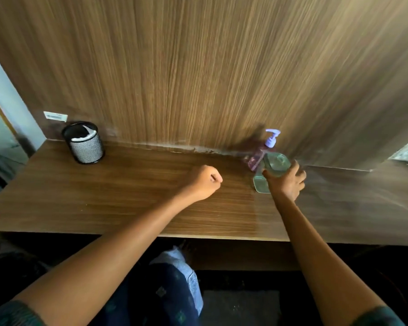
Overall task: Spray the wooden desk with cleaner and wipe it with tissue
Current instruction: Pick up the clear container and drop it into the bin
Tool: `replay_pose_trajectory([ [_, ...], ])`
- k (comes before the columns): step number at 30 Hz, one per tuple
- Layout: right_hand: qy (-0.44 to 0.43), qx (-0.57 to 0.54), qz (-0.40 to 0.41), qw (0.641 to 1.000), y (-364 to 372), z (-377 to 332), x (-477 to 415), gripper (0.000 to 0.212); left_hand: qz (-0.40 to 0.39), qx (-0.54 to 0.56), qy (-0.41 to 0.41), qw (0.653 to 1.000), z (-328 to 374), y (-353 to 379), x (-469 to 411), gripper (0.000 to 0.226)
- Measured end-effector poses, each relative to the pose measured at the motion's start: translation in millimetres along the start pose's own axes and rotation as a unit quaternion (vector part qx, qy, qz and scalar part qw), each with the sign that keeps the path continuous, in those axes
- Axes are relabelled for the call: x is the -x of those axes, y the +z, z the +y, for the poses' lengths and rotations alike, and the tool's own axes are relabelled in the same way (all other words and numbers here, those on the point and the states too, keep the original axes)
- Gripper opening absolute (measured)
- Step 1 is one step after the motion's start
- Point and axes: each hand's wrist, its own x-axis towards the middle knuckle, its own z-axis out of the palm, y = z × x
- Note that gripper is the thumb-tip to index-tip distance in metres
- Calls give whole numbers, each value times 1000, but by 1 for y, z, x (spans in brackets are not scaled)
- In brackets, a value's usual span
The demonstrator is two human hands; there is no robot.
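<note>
The wooden desk (118, 198) runs across the view under a tall wooden back panel. My right hand (286, 181) is wrapped around a clear, greenish bottle (275, 164) that stands on the desk at the right, near the back panel. Just behind it stands a purple pump bottle (267, 147) with a lilac pump head. My left hand (204, 182) rests as a closed fist on the middle of the desk; nothing shows in it. White tissue (84, 136) sticks out of a black mesh cup (85, 147) at the back left.
A wooden back panel (198, 78) rises straight behind the desk. A white label (55, 116) is stuck low on it at the left. The desk's front edge runs just above my lap. A bright opening shows at the far right.
</note>
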Motion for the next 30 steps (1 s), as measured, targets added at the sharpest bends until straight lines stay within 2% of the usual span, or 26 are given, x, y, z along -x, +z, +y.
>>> replay_pose_trajectory([
  [3,3,-56,-24,998,2,7,-13,92,0,-7,3,1000,-3,3,1,18],
  [8,-7,-83,-23,996,0,4,-15,80,15,2,7,1000,-13,-4,4,17],
  [11,-66,-93,-64,991,1,-9,3,79,28,12,8,999,-15,-14,2,20],
  [14,-162,-96,-138,972,5,-31,35,79,49,-1,33,998,-16,-28,6,41],
  [17,-250,-80,-228,938,11,-55,74,79,54,-86,86,991,-21,-49,16,73],
  [21,-320,-78,-345,879,19,-94,126,86,-26,-201,86,976,-47,-89,32,109],
  [24,-349,-92,-411,837,29,-122,165,92,-39,-215,55,974,-80,-121,57,115],
  [28,-343,-97,-523,774,62,-159,229,97,38,-241,7,970,-132,-173,115,107],
  [30,-335,-99,-589,729,81,-172,260,111,54,-235,-26,970,-154,-200,148,98],
])
